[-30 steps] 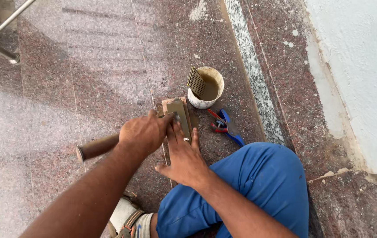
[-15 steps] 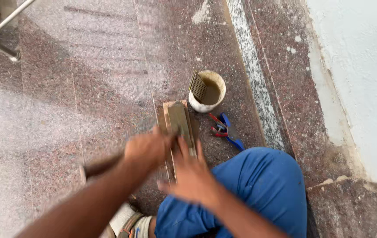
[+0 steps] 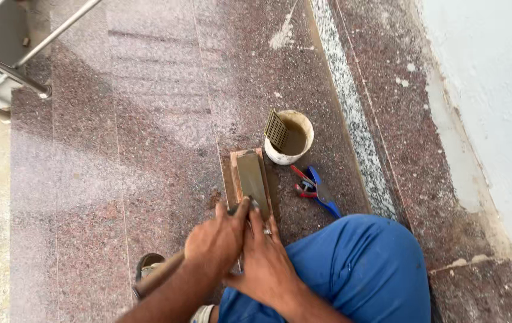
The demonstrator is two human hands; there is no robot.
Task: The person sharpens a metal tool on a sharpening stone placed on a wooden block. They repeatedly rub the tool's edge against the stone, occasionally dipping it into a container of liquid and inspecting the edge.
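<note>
A narrow grey-brown slab (image 3: 252, 179), seemingly a piece of stone or tile, is laid flat on a reddish wooden backing (image 3: 232, 173) on the speckled granite floor (image 3: 148, 119), just in front of the kneeling person's blue-trousered knee (image 3: 351, 269). The left hand (image 3: 214, 242) is closed around a wooden-handled tool (image 3: 157, 278), whose handle runs back toward the lower left; its working end is hidden under the fingers, so its kind cannot be told. The right hand (image 3: 265, 263) is pressed down at the near end of the slab, its fingers spread and resting on it rather than wrapped round anything. Just beyond the slab a small whitish cup (image 3: 292, 140) of muddy liquid is seen, with a square grille (image 3: 275, 130) leaned on its rim; beside it red-handled pliers (image 3: 303, 182) and a blue-handled tool (image 3: 324, 194) lie touching one another. A metal railing (image 3: 23, 60) is seen at the upper left and a pale wall (image 3: 489, 90) at the right. The slab is judged to be stiff, fairly heavy for its size, and brittle at its edges and corners; its face looks dusty, so it may slide on its backing. It would best be held by its long edges near the middle, with flat pressure kept on top.
</note>
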